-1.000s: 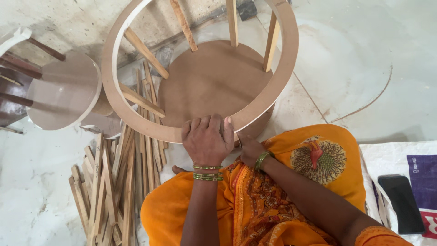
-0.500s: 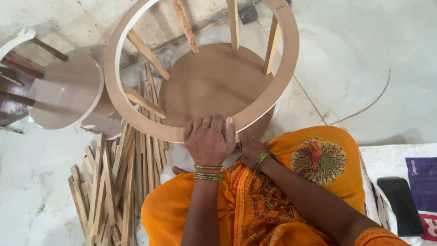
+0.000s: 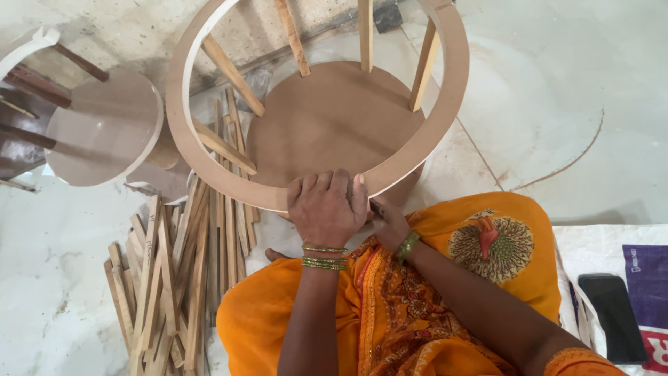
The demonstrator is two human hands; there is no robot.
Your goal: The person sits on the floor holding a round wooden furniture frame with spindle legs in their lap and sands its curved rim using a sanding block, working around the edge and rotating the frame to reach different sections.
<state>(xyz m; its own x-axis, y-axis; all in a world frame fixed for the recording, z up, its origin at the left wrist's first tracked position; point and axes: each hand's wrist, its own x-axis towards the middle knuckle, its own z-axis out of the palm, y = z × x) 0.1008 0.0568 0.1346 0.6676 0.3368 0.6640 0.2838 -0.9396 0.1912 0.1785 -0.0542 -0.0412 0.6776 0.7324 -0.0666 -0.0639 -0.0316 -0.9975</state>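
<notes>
Directly ahead of the lap, the wooden ring frame [image 3: 209, 150] is set upright on its round base disc [image 3: 334, 122], its axis vertical, with slats joining rim and disc. The left hand [image 3: 327, 207] is laid over the near arc of the rim, fingers curled down on it in a grasp. The right hand [image 3: 390, 224] is tucked just below that arc, beside the left, and partly hidden; whether it is clenched on anything cannot be told. Loose wooden sticks [image 3: 174, 278] are piled on the floor [image 3: 49, 278] to the left. The frame's far edge is cut off by the picture.

Round wooden stool frame [image 3: 316, 125], upturned
</notes>
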